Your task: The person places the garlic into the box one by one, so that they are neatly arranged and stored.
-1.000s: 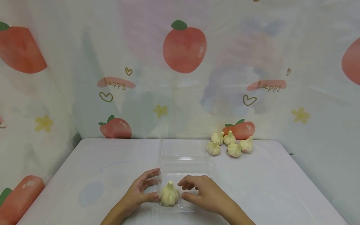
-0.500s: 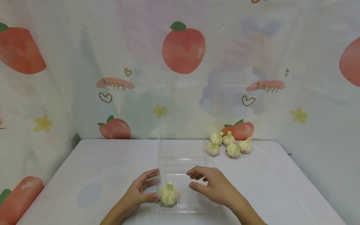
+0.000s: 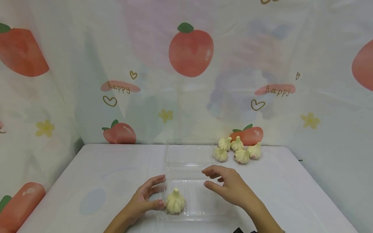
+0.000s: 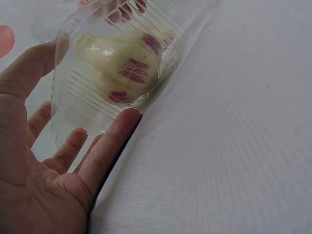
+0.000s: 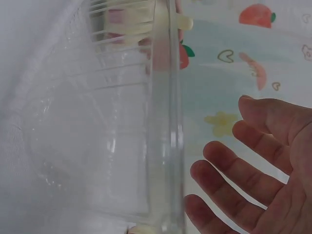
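Observation:
A clear plastic clamshell box [image 3: 201, 198] lies with its lid [image 3: 189, 154] laid back towards the wall. One pale garlic bulb [image 3: 175, 202] stands in its front left corner, stem up; purple patches on it show through the wall in the left wrist view. My left hand [image 3: 145, 198] rests beside the box's left side, fingers spread, fingertips right at the wall [image 4: 73, 105]. My right hand [image 3: 228, 186] hovers over the box's right side with nothing in it, its fingers loosely bent and apart from the rim [image 5: 168, 126] in the right wrist view.
Several more garlic bulbs [image 3: 242, 156] sit in a cluster at the back right of the white-covered table [image 3: 122, 161]. Behind it hangs a patterned cloth [image 3: 190, 97] with printed fruit. A small dark object [image 3: 239, 230] shows at the bottom edge near my right forearm.
My right hand has moved away from the garlic bulb in the box, to the right and towards the back. The left hand and the bulb have stayed in place.

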The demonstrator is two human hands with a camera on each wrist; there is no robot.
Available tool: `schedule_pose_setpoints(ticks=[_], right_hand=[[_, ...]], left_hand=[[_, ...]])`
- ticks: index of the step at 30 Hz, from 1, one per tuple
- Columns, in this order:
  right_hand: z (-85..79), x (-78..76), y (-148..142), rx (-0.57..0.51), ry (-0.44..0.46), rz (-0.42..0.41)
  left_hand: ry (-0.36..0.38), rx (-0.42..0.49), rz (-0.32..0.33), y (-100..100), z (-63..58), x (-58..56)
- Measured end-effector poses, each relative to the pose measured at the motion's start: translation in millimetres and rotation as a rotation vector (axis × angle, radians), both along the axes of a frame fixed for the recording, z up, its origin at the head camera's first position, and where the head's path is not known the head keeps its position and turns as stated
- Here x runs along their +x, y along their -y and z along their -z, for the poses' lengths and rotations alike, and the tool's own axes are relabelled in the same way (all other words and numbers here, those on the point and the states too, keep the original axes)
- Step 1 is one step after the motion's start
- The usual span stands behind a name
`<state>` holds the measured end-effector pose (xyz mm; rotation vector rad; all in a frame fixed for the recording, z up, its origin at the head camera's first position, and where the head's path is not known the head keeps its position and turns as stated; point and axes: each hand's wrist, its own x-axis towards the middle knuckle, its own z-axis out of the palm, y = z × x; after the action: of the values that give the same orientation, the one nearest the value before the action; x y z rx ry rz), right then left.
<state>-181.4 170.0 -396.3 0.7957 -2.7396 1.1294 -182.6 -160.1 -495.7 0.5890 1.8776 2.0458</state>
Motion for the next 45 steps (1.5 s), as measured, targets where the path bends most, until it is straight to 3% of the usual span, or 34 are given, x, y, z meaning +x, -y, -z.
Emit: schedule_pose_setpoints(ticks=[17,37,45], right_hand=[[0.4,-6.8,-17,-0.020,-0.063,0.139],[21.5,-27.5,-47,-0.106,-0.118,0.341],[19.3,-33.1,-61,-0.084,-0.155,0.391]], left_hand=[[0.002,-0.028,-0.014,1,-3.0,0.3],[0.016,-0.021,-0.013,3,0.2,0.0],[0.015,0.001,-0.013,0,0.3,-0.7]])
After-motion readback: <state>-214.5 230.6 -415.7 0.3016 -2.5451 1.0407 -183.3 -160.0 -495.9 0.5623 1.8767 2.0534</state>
